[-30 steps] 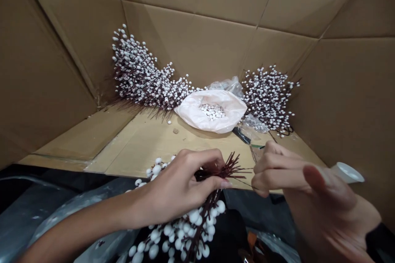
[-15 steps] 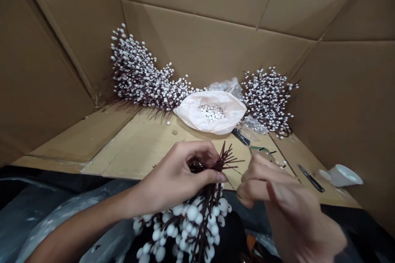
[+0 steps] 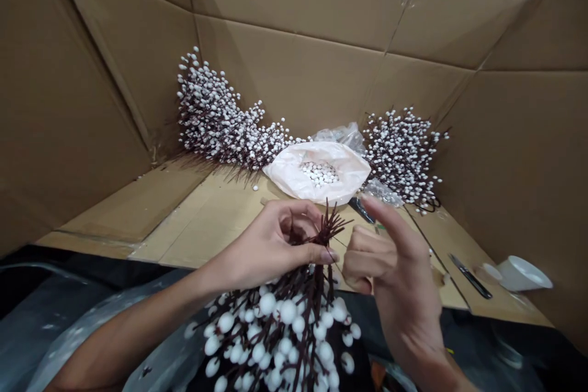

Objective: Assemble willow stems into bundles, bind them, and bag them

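Note:
My left hand (image 3: pixel 275 245) is closed round the dark brown stems of a bunch of white-berry sprigs (image 3: pixel 285 318). The stem ends fan out above its thumb and fingers, and the berries hang down below over my lap. Just right of the stems is my right hand (image 3: pixel 390 263), its index finger stretched upward and the other fingers curled in. Whether those curled fingers pinch a thin strand is too small to tell.
An open pale bag (image 3: pixel 289 165) of loose white beads stands mid-table. Berry sprigs are piled at left (image 3: pixel 220 116) and right (image 3: pixel 399 153). A knife (image 3: pixel 469 275) and a white cup (image 3: pixel 523 274) lie at the right. Cardboard walls (image 3: pixel 294 67) surround the table.
My right hand has turned more upright, closer to the stems, and its index finger is now raised. The bunch in my left hand has swung round, with berries more spread out. The view has shifted slightly.

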Demonstrator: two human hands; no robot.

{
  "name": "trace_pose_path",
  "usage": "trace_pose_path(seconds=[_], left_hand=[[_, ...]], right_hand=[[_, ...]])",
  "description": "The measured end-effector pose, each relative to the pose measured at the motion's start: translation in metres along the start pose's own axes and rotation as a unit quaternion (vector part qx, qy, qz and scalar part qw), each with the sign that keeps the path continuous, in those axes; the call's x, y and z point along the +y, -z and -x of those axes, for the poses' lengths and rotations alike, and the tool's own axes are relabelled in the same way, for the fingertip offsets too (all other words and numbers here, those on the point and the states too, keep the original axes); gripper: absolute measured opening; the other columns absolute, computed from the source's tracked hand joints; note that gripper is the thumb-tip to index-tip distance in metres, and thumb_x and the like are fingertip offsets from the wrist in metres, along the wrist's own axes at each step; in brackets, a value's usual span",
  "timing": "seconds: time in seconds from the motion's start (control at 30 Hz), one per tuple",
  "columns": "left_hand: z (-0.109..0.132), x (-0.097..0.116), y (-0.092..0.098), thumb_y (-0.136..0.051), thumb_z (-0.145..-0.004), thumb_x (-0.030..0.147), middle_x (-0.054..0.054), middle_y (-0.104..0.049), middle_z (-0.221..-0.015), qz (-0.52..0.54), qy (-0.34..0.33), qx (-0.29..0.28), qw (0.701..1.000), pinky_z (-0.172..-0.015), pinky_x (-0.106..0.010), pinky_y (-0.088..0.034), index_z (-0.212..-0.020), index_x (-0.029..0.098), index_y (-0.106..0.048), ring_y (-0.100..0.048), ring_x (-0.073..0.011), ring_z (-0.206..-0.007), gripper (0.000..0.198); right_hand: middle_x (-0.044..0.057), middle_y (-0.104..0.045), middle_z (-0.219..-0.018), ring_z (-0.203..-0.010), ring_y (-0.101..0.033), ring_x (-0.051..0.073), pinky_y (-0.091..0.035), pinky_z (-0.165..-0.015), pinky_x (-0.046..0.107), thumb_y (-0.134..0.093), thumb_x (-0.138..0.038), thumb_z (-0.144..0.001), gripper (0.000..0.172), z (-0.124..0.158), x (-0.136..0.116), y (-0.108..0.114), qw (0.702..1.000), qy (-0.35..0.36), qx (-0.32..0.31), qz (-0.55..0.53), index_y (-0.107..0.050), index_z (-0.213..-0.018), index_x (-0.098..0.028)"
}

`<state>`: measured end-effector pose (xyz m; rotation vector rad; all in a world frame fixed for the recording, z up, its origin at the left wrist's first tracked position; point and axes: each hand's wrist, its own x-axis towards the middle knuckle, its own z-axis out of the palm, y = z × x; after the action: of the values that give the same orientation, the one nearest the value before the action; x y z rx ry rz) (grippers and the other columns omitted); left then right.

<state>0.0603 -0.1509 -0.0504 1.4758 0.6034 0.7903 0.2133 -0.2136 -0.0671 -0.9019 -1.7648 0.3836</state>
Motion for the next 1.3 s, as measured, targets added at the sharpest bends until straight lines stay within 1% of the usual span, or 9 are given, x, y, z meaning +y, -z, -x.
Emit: trace_pose_path(seconds=[0.13,0.33,0.57,0.67,0.77,0.9,1.07,1.2,1.3], left_hand=[[-0.002,0.0,0.008,-0.079,-0.059,0.012,0.007,-0.053,-0.057,0.002,0.025,-0.041,0.999,-0.051,-0.016,-0.032,-0.076,0.014,-0.06,-0.044,-0.0054,-0.052,0.026],[-0.006,-0.001,0.011,-0.08,-0.06,0.009,0.005,-0.065,-0.062,0.076,0.024,-0.089,0.993,-0.057,-0.018,-0.043,-0.09,0.017,-0.059,-0.057,-0.0076,-0.055,0.038],[-0.005,0.001,0.01,-0.08,-0.067,0.015,0.002,-0.068,-0.061,0.103,-0.044,-0.087,0.99,-0.055,-0.013,-0.048,-0.071,0.014,-0.067,-0.062,-0.0067,-0.056,0.014],[0.002,0.004,0.011,-0.075,-0.074,0.017,0.001,-0.068,-0.064,0.055,-0.094,-0.05,0.993,-0.057,-0.014,-0.051,-0.075,0.014,-0.067,-0.064,-0.0081,-0.058,0.009],[0.01,0.008,0.01,-0.065,-0.083,0.016,0.001,-0.067,-0.067,-0.005,-0.161,-0.017,0.987,-0.059,-0.015,-0.053,-0.083,0.015,-0.065,-0.066,-0.009,-0.061,0.001],[0.018,0.015,0.009,-0.06,-0.086,0.013,0.001,-0.066,-0.07,-0.074,-0.214,0.011,0.974,-0.06,-0.015,-0.054,-0.088,0.016,-0.063,-0.066,-0.0092,-0.062,0.005],[0.019,0.024,0.008,-0.058,-0.089,0.017,0.001,-0.064,-0.069,-0.087,-0.217,-0.016,0.972,-0.059,-0.016,-0.053,-0.09,0.016,-0.062,-0.064,-0.0096,-0.062,0.004],[0.015,0.029,0.012,-0.061,-0.087,0.022,0.0,-0.064,-0.068,-0.061,-0.217,-0.015,0.974,-0.056,-0.018,-0.052,-0.089,0.014,-0.062,-0.064,-0.0108,-0.059,0.007],[0.012,0.029,0.016,-0.062,-0.086,0.02,0.001,-0.063,-0.066,-0.078,-0.233,0.0,0.969,-0.055,-0.018,-0.052,-0.087,0.014,-0.061,-0.063,-0.0108,-0.058,0.006]], right_hand=[[-0.007,-0.019,-0.052,-0.04,-0.024,0.011,-0.025,-0.034,0.02,-0.047,-0.038,-0.092,0.043,-0.006,0.006,0.007,0.986,-0.073,0.03,-0.148,-0.042,-0.134,-0.04],[-0.007,-0.021,-0.051,-0.043,-0.027,0.012,-0.028,-0.039,0.021,-0.053,-0.037,-0.086,0.047,-0.009,0.008,0.011,0.965,-0.17,0.023,-0.2,-0.045,-0.132,-0.038],[-0.006,-0.032,-0.05,-0.047,-0.039,0.016,-0.04,-0.045,0.029,-0.051,-0.054,-0.085,0.059,-0.012,0.016,0.007,0.97,-0.144,0.0,-0.198,-0.039,-0.14,-0.035],[-0.005,-0.046,-0.055,-0.051,-0.051,0.017,-0.051,-0.071,0.043,-0.047,-0.054,-0.088,0.057,-0.013,0.016,0.013,0.973,-0.098,-0.014,-0.207,-0.037,-0.14,-0.034],[-0.002,-0.059,-0.066,-0.069,-0.063,0.021,-0.042,-0.096,0.052,-0.047,-0.051,-0.089,0.049,-0.017,0.015,0.018,0.971,-0.054,-0.009,-0.231,-0.043,-0.135,-0.035],[-0.004,-0.063,-0.065,-0.077,-0.066,0.022,-0.033,-0.105,0.058,-0.053,-0.04,-0.089,0.035,-0.026,0.002,0.019,0.967,-0.035,0.036,-0.251,-0.052,-0.124,-0.038],[-0.004,-0.064,-0.063,-0.074,-0.066,0.022,-0.033,-0.105,0.058,-0.049,-0.043,-0.09,0.029,-0.032,-0.01,0.017,0.955,0.045,0.067,-0.287,-0.055,-0.119,-0.041],[-0.002,-0.065,-0.069,-0.063,-0.061,0.021,-0.044,-0.088,0.055,-0.044,-0.048,-0.09,0.044,-0.038,0.004,0.02,0.938,0.06,-0.018,-0.34,-0.045,-0.132,-0.039],[0.0,-0.063,-0.077,-0.066,-0.058,0.022,-0.046,-0.075,0.049,-0.042,-0.054,-0.086,0.06,-0.041,0.014,0.023,0.918,0.047,-0.08,-0.386,-0.032,-0.143,-0.039]])
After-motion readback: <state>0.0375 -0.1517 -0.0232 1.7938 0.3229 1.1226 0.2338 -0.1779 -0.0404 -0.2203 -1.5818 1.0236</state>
